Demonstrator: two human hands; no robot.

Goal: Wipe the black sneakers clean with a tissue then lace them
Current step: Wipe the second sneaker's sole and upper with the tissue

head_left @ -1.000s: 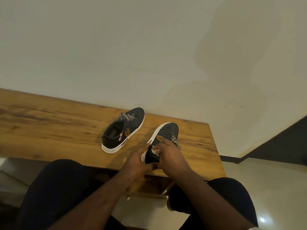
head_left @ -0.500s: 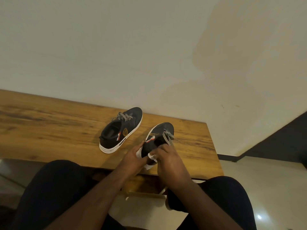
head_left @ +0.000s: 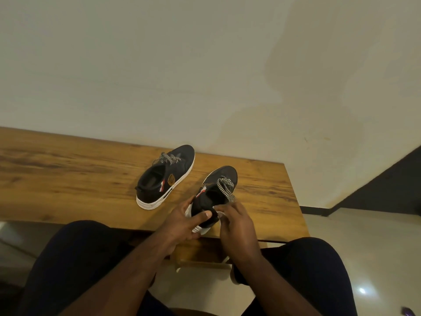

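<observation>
A wooden worktop [head_left: 68,179] is seen across the middle of the frame, set against a pale wall. Two black sneakers with white soles lie on it, right of centre. The farther sneaker [head_left: 165,176] rests flat on its sole toward the centre of the frame, toe pointed up and to the right, with a checked lace [head_left: 169,158] loosely bunched over its tongue and a brown badge on its side. The nearer sneaker [head_left: 216,192] is gripped at the heel, just below and to the right of the first, near the front edge of the worktop; its heel appears raised and its toe is directed toward the wall. A checked lace [head_left: 225,187] is draped over its opening. The left hand [head_left: 182,222] is closed around the heel, the thumb laid across the back and the fingers curled under the white sole. The right hand [head_left: 237,222] is curled against the heel's right side, its fingers pinched on a small white tissue [head_left: 220,215], of which only a scrap is visible. Dark-clad knees fill the lower part of the frame, above a pale tiled floor.
</observation>
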